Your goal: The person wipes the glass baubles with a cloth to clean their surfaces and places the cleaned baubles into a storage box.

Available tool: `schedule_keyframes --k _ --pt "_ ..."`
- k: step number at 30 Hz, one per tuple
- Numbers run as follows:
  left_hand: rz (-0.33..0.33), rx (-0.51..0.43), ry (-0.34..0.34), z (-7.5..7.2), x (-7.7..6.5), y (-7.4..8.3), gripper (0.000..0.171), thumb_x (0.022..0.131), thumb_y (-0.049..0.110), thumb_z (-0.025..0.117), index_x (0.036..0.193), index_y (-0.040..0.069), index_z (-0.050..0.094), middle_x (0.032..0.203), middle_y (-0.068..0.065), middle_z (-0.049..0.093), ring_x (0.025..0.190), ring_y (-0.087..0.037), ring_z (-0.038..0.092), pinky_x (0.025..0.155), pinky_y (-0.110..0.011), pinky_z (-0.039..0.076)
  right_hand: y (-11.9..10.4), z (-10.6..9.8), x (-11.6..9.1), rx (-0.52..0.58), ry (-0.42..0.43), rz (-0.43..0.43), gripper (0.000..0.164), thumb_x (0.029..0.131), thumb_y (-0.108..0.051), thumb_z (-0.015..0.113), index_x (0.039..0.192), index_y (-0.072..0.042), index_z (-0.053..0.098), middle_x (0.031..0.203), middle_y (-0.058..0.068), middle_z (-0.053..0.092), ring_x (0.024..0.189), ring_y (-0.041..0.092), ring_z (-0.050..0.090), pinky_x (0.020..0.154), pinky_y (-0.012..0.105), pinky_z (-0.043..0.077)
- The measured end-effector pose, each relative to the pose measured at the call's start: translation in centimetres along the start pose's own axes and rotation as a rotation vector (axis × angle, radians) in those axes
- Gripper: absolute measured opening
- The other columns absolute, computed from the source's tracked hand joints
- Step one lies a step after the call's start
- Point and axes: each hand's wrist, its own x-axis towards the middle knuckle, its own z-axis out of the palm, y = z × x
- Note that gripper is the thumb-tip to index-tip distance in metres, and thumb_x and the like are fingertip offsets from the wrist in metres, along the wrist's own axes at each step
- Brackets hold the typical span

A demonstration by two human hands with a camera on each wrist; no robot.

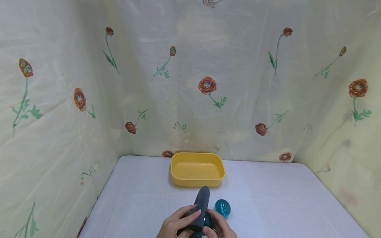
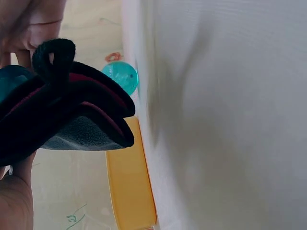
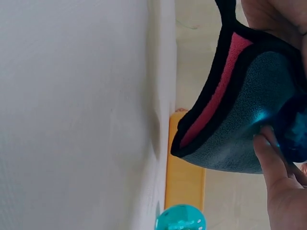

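My left hand (image 1: 178,222) grips a folded dark grey cloth (image 1: 203,201) with black edging and a hanging loop (image 2: 53,62); its pink inner side (image 3: 220,91) shows in the right wrist view. A shiny dark blue ball (image 1: 208,218) sits against the cloth's right face. My right hand (image 1: 221,225) holds this ball, thumb and fingers around it, with fingertips touching the cloth in the right wrist view. Just beyond the right hand, a clear teal ball (image 1: 223,208) lies on the table.
A yellow rectangular basin (image 1: 197,182) stands farther back on the white-covered table (image 1: 268,198). Flower-patterned curtains (image 1: 184,109) hang behind the table and along both sides.
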Motion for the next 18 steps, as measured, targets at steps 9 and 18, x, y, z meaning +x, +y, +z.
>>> schedule_keyframes --k 9,18 --pt "-0.035 0.010 -0.007 0.06 -0.13 -0.05 0.044 0.091 0.018 0.054 0.129 0.040 0.049 0.132 0.007 0.052 0.109 -0.007 0.055 0.089 -0.021 0.052 1.08 -0.28 0.56 -0.007 -0.004 -0.025 0.078 0.082 -0.060 0.051 0.137 -0.007 0.037 0.113 0.020 0.062 0.092 0.021 0.065 0.074 0.032 0.057" --pt "-0.005 0.053 0.030 0.22 -0.31 0.00 0.043 0.091 0.019 0.054 0.129 0.040 0.050 0.131 0.005 0.054 0.108 -0.008 0.057 0.088 -0.023 0.053 0.54 -0.04 0.30 -0.013 0.037 -0.023 0.072 0.084 -0.054 0.054 0.134 -0.004 0.041 0.100 0.016 0.066 0.079 0.018 0.065 0.063 0.023 0.055"
